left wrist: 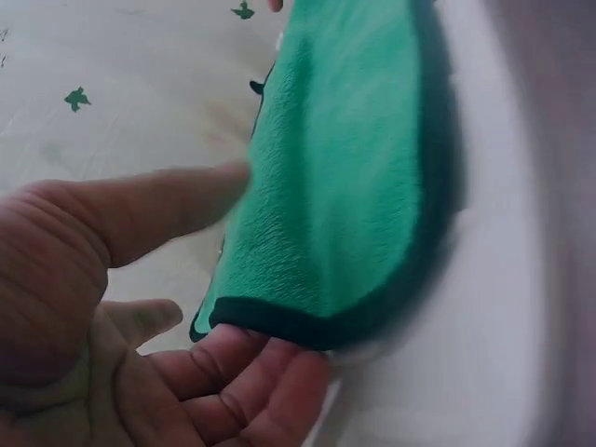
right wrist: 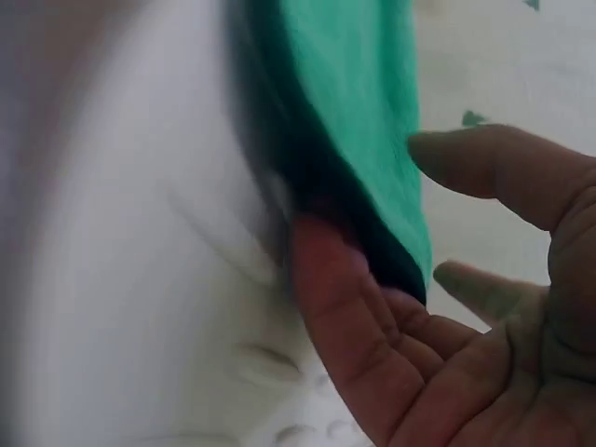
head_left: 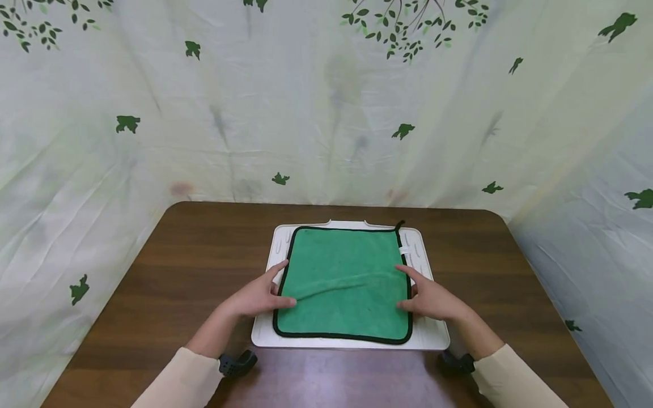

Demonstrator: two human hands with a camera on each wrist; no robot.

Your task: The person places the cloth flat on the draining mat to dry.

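Note:
A green cloth [head_left: 347, 252] with black edging lies spread over a white plastic board [head_left: 428, 335]. A low crease runs across its middle. At the cloth's left edge, my left hand [head_left: 262, 294] has its thumb over the top, and in the left wrist view several fingers [left wrist: 293, 391] reach beneath the black border. My right hand [head_left: 431, 297] holds the opposite edge likewise, with fingers [right wrist: 340, 298] tucked under the border and the thumb on the upper side. Both index fingers extend along the side edges. The fingertips under the cloth are hidden.
The board rests on a dark brown wooden table [head_left: 214, 255], its front side close to a shiny, lighter strip [head_left: 336, 377]. A pale curtain with green leaf prints [head_left: 306, 113] hangs behind and beside the table. A black hanging loop [head_left: 399, 225] sticks out at the cloth's far right corner.

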